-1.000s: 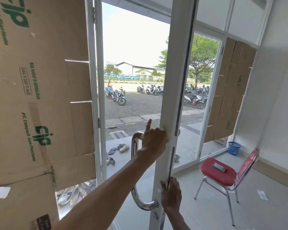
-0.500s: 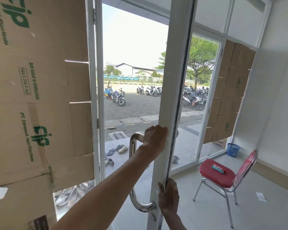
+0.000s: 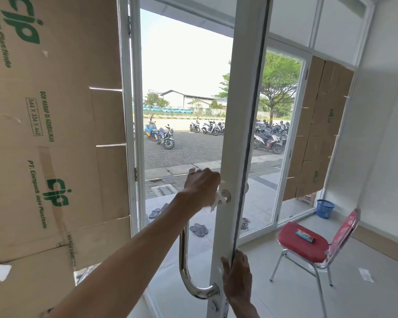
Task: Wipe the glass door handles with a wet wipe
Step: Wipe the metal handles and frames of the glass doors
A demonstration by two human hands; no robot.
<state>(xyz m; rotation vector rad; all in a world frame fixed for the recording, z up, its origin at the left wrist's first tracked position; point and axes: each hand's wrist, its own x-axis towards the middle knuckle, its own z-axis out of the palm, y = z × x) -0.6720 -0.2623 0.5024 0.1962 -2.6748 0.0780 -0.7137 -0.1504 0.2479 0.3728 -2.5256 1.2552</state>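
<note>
Cardboard sheets point(image 3: 55, 134) cover the glazing on my left, and through the open doorway I see parked motorbikes point(image 3: 166, 136) on a paved yard. On my feed the white-framed glass door point(image 3: 228, 134) stands ajar, edge-on to the camera, its black seal running down the edge.

The left hand point(image 3: 201, 187) is up at the top mount of the steel handle point(image 3: 184, 260), fingers curled round a crumpled white wet wipe point(image 3: 218, 199) that is pressed against the round fitting there. Below the hand the handle runs down and bends into its lower mount.

The right hand point(image 3: 237, 278) holds the door's edge low down, just beside that lower mount, thumb on the near face and fingers on the seal side. How firmly it clasps, I cannot quite tell from this angle.

Sandals point(image 3: 199, 228) lie on the tiles outside. Inside to the right, a red chair point(image 3: 301, 244) carries a small packet point(image 3: 305, 232), with a blue basket point(image 3: 325, 207) by the wall behind it.
</note>
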